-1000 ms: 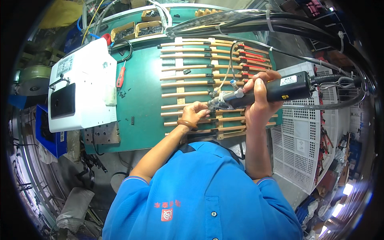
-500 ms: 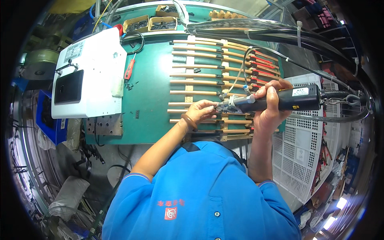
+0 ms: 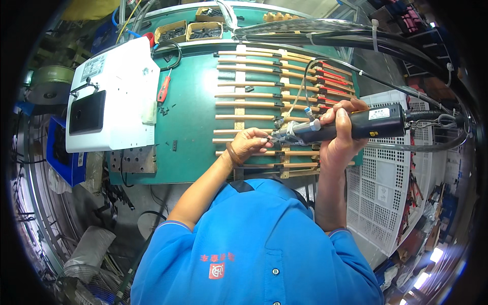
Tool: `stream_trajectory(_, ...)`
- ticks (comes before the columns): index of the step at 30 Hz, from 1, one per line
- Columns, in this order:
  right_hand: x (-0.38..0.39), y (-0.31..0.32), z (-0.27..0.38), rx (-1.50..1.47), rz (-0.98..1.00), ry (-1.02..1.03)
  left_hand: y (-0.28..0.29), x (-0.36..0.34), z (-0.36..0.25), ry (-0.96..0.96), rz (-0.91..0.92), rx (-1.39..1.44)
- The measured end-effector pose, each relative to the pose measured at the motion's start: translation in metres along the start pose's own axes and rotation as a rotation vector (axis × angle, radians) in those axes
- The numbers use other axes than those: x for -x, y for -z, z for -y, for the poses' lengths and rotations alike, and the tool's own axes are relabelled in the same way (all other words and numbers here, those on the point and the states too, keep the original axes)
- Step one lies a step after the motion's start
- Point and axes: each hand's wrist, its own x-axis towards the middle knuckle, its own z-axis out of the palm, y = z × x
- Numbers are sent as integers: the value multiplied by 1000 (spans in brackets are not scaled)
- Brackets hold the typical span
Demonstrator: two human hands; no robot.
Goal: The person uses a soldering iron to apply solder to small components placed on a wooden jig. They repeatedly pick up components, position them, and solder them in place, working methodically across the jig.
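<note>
My right hand (image 3: 339,133) is wrapped round a black power screwdriver (image 3: 378,123), which lies almost level with its silver tip toward the left. At that tip my left hand (image 3: 251,142) is closed, thumb and fingertips pinched together; whatever is between them is too small to make out. Both hands are above a row of slim wooden rods (image 3: 249,95) laid side by side, each with a black fitting near its middle. Red and black pieces (image 3: 330,81) show at the rods' right ends. The nearest rods are partly hidden by my hands and the tool.
On the left of the green table (image 3: 195,157) stands a white machine housing (image 3: 122,76), beside a red-handled screwdriver (image 3: 163,89). Boxes of black parts (image 3: 204,31) sit at the back. A white perforated crate (image 3: 378,178) is at right; cables (image 3: 356,35) hang overhead.
My left hand and the power screwdriver's tip have shifted slightly left and nearer to me. My right hand keeps its grip on the tool.
</note>
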Motion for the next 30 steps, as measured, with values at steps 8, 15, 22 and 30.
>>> stream_trajectory(8,1,-4,0,-35,-26,10,6,-4,6,-74,43,73)
stream_trajectory(15,3,-3,0,-32,-27,15,-12,8,-13,25,9,152)
stream_trajectory(22,5,-3,0,-21,-27,17,-8,6,3,-37,-34,-9)
stream_trajectory(30,7,-4,1,38,-23,32,-10,0,7,-22,-77,6)
